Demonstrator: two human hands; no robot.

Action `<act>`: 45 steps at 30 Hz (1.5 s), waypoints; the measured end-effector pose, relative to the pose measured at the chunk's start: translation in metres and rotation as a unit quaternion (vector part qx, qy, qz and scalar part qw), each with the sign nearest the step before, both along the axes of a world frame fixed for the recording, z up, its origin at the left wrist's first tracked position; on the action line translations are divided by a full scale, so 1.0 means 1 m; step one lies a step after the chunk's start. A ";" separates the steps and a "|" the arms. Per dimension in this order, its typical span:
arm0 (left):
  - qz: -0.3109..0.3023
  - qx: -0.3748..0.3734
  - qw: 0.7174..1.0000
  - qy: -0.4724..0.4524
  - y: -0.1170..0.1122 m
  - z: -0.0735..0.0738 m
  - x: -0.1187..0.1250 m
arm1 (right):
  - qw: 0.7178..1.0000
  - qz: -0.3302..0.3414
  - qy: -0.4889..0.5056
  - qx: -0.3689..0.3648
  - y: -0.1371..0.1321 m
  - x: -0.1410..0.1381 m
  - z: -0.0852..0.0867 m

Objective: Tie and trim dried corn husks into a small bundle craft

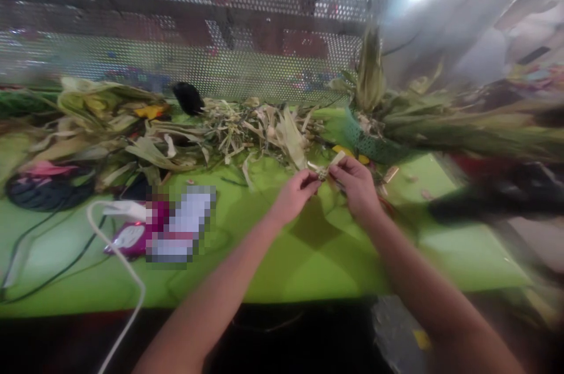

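Above the green tabletop [282, 268], my two hands are close together near the middle. My left hand [296, 195] pinches a small, pale, knotted-looking bit of dried husk [322, 174] between thumb and fingers. My right hand [355, 186] is closed on the other side of it, gripping a pale strip of corn husk [338, 158] whose end sticks up past the fingertips. The two held bits meet between my hands, but whether they are one piece I cannot tell. Just behind lies a broad, dry corn husk [291, 139] on the heap.
Dried husks [101, 107] are heaped along the back against a perforated metal panel [264, 63]. A green basket [365, 142] with husks stands back right. At left lie a purple power strip [127, 239], a white cable [140, 297], a blurred-out phone [183, 224] and a dark round basket [48, 189].
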State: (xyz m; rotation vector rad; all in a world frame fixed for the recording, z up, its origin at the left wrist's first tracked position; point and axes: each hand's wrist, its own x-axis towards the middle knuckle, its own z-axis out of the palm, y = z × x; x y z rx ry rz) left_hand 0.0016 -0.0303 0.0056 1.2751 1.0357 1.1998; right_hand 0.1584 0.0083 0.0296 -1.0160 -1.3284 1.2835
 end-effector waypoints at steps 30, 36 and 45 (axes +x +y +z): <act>-0.063 -0.082 0.994 -0.041 0.002 -0.007 -0.007 | 0.997 0.008 0.062 -0.040 0.004 0.000 -0.003; -0.071 -0.075 0.994 0.031 0.005 -0.003 -0.019 | 0.999 -0.004 0.047 -0.011 0.007 0.001 -0.002; -0.080 -0.049 0.990 0.105 0.005 -0.002 -0.025 | 1.000 -0.003 0.023 -0.008 0.001 0.002 0.002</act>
